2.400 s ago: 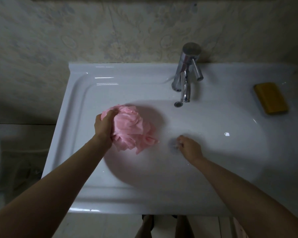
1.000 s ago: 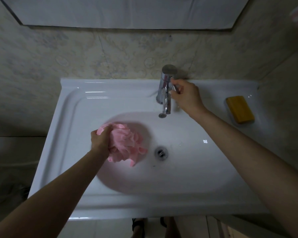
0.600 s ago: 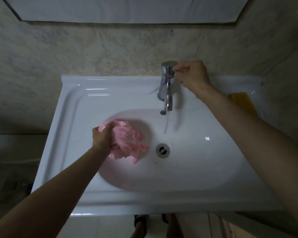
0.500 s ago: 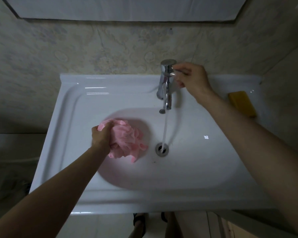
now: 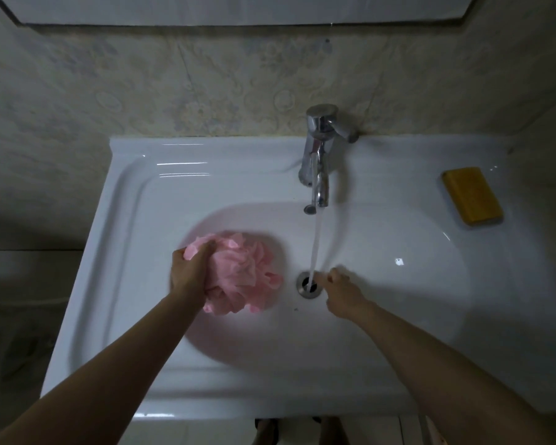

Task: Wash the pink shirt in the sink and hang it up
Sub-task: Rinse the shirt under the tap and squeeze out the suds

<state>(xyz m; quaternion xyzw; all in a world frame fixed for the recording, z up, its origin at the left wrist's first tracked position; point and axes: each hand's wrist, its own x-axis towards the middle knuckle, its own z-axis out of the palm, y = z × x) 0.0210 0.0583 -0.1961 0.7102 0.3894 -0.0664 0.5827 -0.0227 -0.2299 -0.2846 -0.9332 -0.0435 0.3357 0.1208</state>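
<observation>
Bare forearms (image 5: 126,364), bare left hand (image 5: 190,271) and right hand (image 5: 342,295), dark-strapped footwear (image 5: 265,427) below.

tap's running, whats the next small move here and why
Probably close the drain with the right hand, which hovers just beside it. The water from the faucet falls straight into the open drain, so little seems to collect in the sink. The pink shirt, bunched in the left hand, sits left of the stream, not under it.
</observation>
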